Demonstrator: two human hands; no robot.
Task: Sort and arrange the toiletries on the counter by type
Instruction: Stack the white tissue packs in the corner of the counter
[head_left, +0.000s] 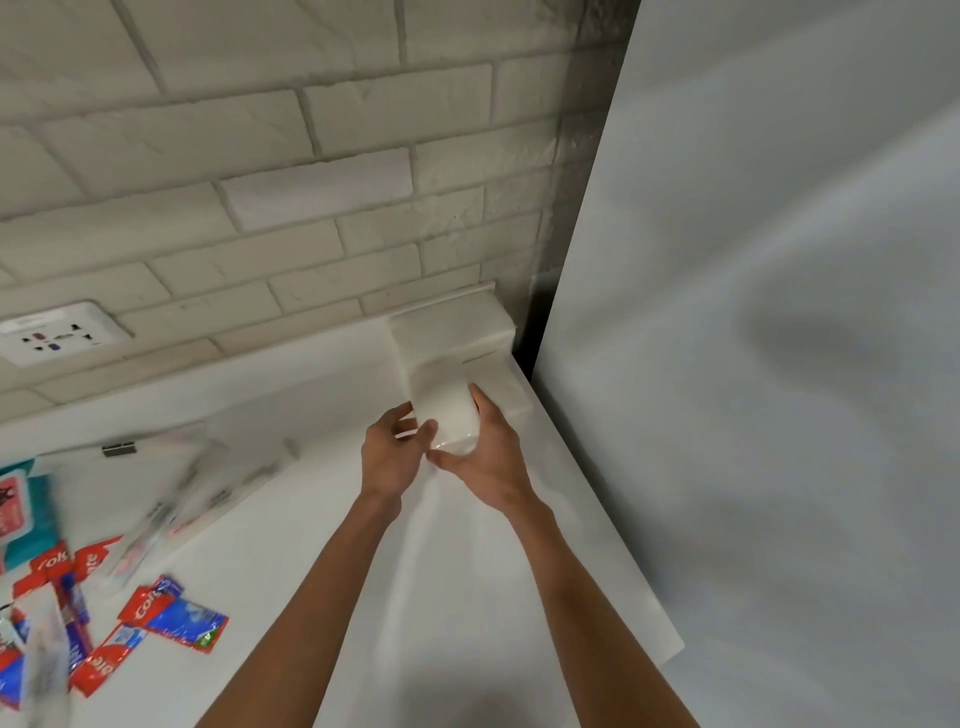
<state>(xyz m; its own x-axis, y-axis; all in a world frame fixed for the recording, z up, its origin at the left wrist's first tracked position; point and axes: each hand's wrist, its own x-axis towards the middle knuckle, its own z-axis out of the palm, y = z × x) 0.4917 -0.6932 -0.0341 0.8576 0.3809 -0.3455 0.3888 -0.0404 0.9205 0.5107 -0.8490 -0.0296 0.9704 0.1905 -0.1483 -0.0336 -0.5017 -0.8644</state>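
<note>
Both hands meet on 1 white packet (448, 410) in glossy wrap at the far right corner of the white bench (467, 597). The left hand (392, 457) pinches its near left edge between curled fingers and thumb. The right hand (491, 462) grips it from the right, fingers along its side and thumb under the near edge. The packet sits just in front of a raised white block (449, 325) set against the tiled wall (260, 156); whether it touches the bench I cannot tell. Well apart, at the lower left, lie red and blue toothpaste sachets (174, 618) in a loose heap, a teal pack (28, 514) beyond them, and blurred clear-wrapped items (171, 499). A wall socket (57, 332) sits above. A grey panel (779, 364) fills the right.
</note>
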